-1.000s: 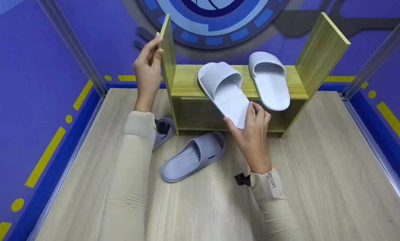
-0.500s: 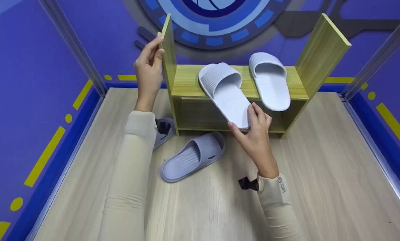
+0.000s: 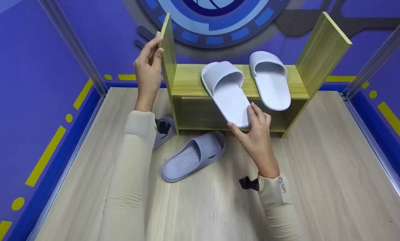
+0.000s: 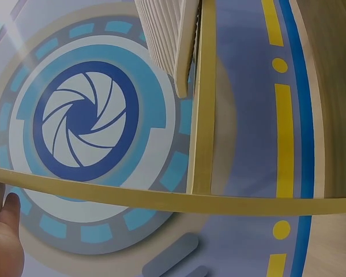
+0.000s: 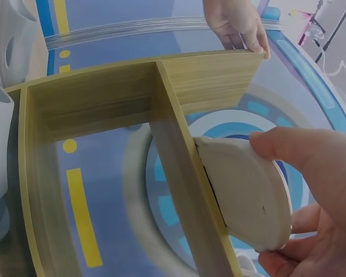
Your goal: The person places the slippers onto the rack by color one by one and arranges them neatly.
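In the head view my right hand (image 3: 255,139) grips the heel of a white slide slipper (image 3: 231,98), thumb on its left edge and fingers on its right. The slipper's ribbed toe strap lies over the upper shelf of a small wooden shoe rack (image 3: 190,80), its heel sticking out past the front edge. A second white slipper (image 3: 274,87) rests to its right on the same shelf. My left hand (image 3: 148,67) holds the front edge of the rack's left side panel near the top. In the right wrist view, the held slipper's heel end (image 5: 248,193) faces the camera.
A grey slide slipper (image 3: 191,159) lies on the wood-look floor (image 3: 203,207) before the rack. Another grey slipper (image 3: 165,132) is partly hidden behind my left wrist. A blue patterned wall (image 3: 106,40) stands close behind, and side walls flank the floor.
The white slipper in my right hand has swung a little straighter, its heel shifting right. My right hand and wrist have moved slightly right. My left hand stays at the side panel.
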Available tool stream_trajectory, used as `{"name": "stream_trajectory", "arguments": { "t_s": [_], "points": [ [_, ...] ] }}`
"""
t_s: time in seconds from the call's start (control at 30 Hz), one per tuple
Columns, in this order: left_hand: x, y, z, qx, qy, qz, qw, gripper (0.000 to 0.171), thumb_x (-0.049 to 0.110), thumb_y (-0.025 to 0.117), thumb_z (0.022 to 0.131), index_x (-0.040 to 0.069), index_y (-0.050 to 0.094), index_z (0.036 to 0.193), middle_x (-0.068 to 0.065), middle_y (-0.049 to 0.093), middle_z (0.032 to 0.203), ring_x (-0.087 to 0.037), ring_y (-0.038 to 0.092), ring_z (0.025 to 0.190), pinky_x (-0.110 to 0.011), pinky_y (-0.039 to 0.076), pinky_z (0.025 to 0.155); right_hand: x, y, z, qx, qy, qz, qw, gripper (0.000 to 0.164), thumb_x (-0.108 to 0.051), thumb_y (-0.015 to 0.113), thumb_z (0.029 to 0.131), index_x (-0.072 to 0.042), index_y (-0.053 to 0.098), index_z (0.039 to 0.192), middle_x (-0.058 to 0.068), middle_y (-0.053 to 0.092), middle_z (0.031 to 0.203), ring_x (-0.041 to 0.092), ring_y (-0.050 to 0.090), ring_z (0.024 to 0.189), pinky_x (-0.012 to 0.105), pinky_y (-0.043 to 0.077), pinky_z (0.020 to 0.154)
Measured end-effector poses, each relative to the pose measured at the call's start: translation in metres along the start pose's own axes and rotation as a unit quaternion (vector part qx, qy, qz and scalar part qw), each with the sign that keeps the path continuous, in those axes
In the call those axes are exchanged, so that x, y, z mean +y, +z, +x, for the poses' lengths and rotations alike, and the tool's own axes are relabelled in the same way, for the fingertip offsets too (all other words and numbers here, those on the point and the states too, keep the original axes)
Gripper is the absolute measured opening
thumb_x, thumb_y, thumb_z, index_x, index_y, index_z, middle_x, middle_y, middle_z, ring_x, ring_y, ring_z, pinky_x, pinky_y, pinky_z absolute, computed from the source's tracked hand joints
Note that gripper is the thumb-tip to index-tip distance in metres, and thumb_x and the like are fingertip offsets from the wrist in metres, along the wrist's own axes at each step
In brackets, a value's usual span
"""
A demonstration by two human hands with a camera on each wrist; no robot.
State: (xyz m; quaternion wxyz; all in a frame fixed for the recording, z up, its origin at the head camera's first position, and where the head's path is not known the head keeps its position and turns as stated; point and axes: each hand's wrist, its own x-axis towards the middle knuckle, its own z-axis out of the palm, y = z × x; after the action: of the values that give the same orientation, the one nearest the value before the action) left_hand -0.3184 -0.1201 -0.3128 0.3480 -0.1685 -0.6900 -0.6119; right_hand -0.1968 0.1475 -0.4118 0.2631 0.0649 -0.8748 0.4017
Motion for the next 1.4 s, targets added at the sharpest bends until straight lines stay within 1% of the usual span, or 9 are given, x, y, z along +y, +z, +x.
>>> {"name": "stream_trajectory", "arguments": {
  "t_s": [0.07,0.2,0.37,0.6,0.77,0.9,1.17,1.27,1.4],
  "points": [
    [-0.001,0.000,0.000,-0.001,0.003,0.001,1.0000,0.032,0.013,0.057,0.094,0.005,0.063,0.125,-0.008,0.058,0.136,-0.012,0.059,0.121,-0.027,0.052,0.091,-0.001,0.002,0.001,0.008,0.002,-0.004,1.000,0.077,-0.027,0.081,0.076,0.013,0.048,0.133,0.025,0.045,0.142,0.040,0.038,0.117,0.048,0.038,0.098],
    [-0.002,0.000,0.001,-0.003,-0.004,-0.006,1.0000,0.032,0.013,0.057,0.094,0.005,0.063,0.125,-0.007,0.056,0.139,-0.012,0.057,0.123,-0.027,0.051,0.094,-0.003,0.006,0.004,0.022,0.012,-0.004,1.000,0.076,-0.027,0.081,0.077,0.012,0.048,0.134,0.025,0.045,0.142,0.039,0.037,0.118,0.049,0.039,0.098],
    [-0.001,0.000,0.001,-0.001,0.005,0.005,1.0000,0.032,0.012,0.057,0.094,0.004,0.063,0.125,-0.009,0.057,0.137,-0.013,0.059,0.120,-0.025,0.052,0.087,-0.004,0.011,0.008,0.032,0.021,-0.008,0.999,0.075,-0.027,0.080,0.078,0.012,0.048,0.134,0.025,0.044,0.142,0.040,0.036,0.118,0.049,0.039,0.100],
    [0.019,0.001,-0.002,-0.007,-0.021,-0.002,0.9998,0.031,0.009,0.055,0.096,0.000,0.062,0.124,-0.012,0.056,0.138,-0.013,0.058,0.122,-0.024,0.051,0.086,-0.001,0.013,0.011,0.027,0.036,0.000,0.999,0.079,-0.030,0.079,0.079,0.011,0.044,0.137,0.025,0.041,0.145,0.039,0.036,0.121,0.049,0.037,0.104],
    [0.028,0.001,-0.005,-0.011,-0.022,0.000,0.9997,0.031,0.008,0.054,0.096,-0.001,0.061,0.124,-0.012,0.054,0.139,-0.012,0.056,0.125,-0.022,0.048,0.083,0.001,0.009,0.007,0.026,0.031,0.024,0.999,0.079,-0.027,0.079,0.079,0.012,0.043,0.138,0.025,0.041,0.147,0.039,0.038,0.120,0.050,0.036,0.103],
    [0.027,0.000,-0.005,-0.010,-0.023,-0.007,0.9997,0.031,0.009,0.054,0.096,-0.001,0.061,0.125,-0.012,0.054,0.139,-0.012,0.056,0.125,-0.023,0.050,0.090,0.001,0.004,0.004,0.027,0.025,0.029,0.999,0.075,-0.024,0.079,0.080,0.011,0.045,0.137,0.024,0.043,0.146,0.039,0.039,0.119,0.050,0.037,0.102],
    [0.012,0.000,-0.002,-0.001,-0.010,0.003,0.9999,0.032,0.010,0.055,0.095,0.001,0.062,0.124,-0.012,0.057,0.137,-0.013,0.059,0.120,-0.023,0.050,0.085,0.005,0.001,0.003,0.033,0.036,0.027,0.998,0.074,-0.023,0.081,0.077,0.009,0.049,0.135,0.024,0.049,0.139,0.037,0.041,0.117,0.049,0.037,0.099],
    [0.016,0.000,-0.003,-0.001,-0.014,0.000,0.9999,0.031,0.010,0.055,0.095,0.001,0.062,0.124,-0.012,0.057,0.137,-0.013,0.059,0.121,-0.024,0.050,0.086,0.006,0.004,0.004,0.046,0.032,0.030,0.998,0.073,-0.024,0.082,0.075,0.008,0.052,0.133,0.023,0.052,0.136,0.037,0.043,0.115,0.048,0.038,0.098],
    [0.024,0.000,-0.005,-0.006,-0.017,-0.004,0.9998,0.031,0.008,0.055,0.095,-0.001,0.062,0.124,-0.013,0.055,0.138,-0.014,0.056,0.124,-0.026,0.050,0.094,0.006,0.009,0.005,0.062,0.028,0.032,0.997,0.072,-0.024,0.083,0.075,0.008,0.053,0.131,0.023,0.054,0.133,0.037,0.043,0.114,0.047,0.039,0.097]
  ]
}}
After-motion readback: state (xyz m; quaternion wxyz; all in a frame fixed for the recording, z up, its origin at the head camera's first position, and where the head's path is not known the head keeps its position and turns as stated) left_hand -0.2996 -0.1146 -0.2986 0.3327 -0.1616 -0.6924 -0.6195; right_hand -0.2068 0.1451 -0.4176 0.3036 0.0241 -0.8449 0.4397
